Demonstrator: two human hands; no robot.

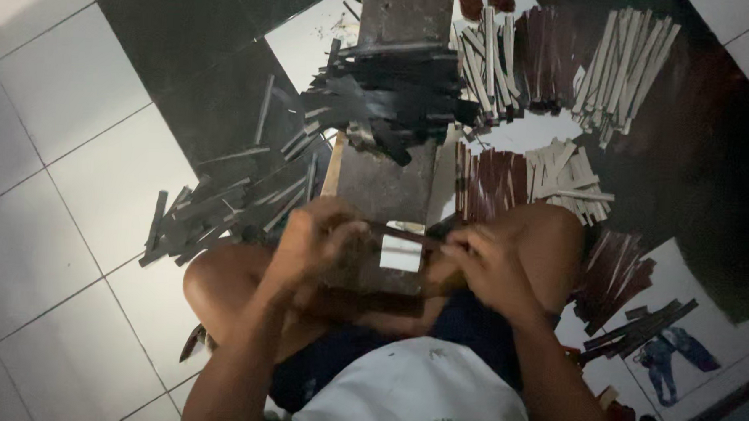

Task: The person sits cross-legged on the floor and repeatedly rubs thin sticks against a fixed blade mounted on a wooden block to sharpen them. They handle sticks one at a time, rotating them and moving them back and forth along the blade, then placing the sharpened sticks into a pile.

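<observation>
Tiled floor (58, 138) below — a dark strip (400, 233) is being pinched by left hand (316, 237) and right hand (483, 262), long axis lying across between them, over the plank (384, 186).

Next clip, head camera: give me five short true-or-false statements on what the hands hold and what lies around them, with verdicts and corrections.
1. Both hands grip one thin dark strip between them. True: the left hand and right hand hold the ends of the dark strip.
2. The floor is bare wood. False: it is black and white tile.
3. A heap of dark strips lies across the long board. True.
4. The pale sticks lie by the left hand. False: they lie at upper right.
5. The hands rest flat on the floor. False: they are raised over the board, above the knees.
</observation>
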